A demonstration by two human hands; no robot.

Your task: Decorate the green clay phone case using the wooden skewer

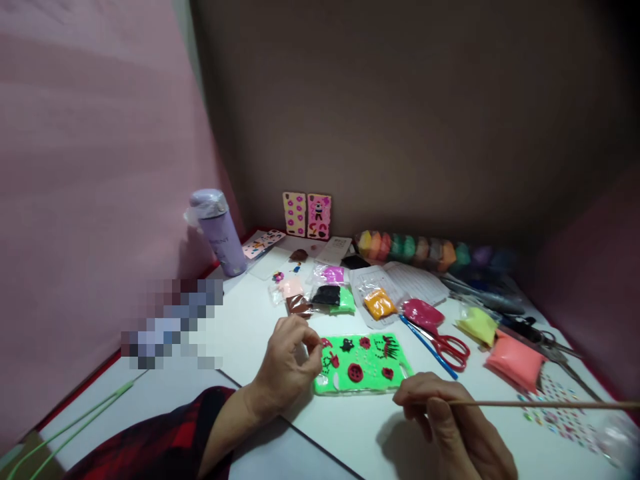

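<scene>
A phone case (370, 363) coated in bright green clay lies flat on the white table, with red button shapes, dark figures and small dotted lines on it. My left hand (293, 363) is curled at its left edge, thumb and forefinger bent toward each other; whether anything sits between them is hidden. My right hand (450, 420) is at the case's lower right corner, closed round a thin wooden stick (530, 404) that points off to the right. Just beyond the case are red-handled scissors (453, 350) and a blue pen-like tool (427, 347).
Packets of orange clay (380, 304), black clay (326, 295) and coral clay (515, 360) lie around the case. A purple bottle (219, 233) stands back left. Two decorated cases (319, 217) lean on the wall beside a row of coloured clay (410, 248). Small gems (563, 413) lie right.
</scene>
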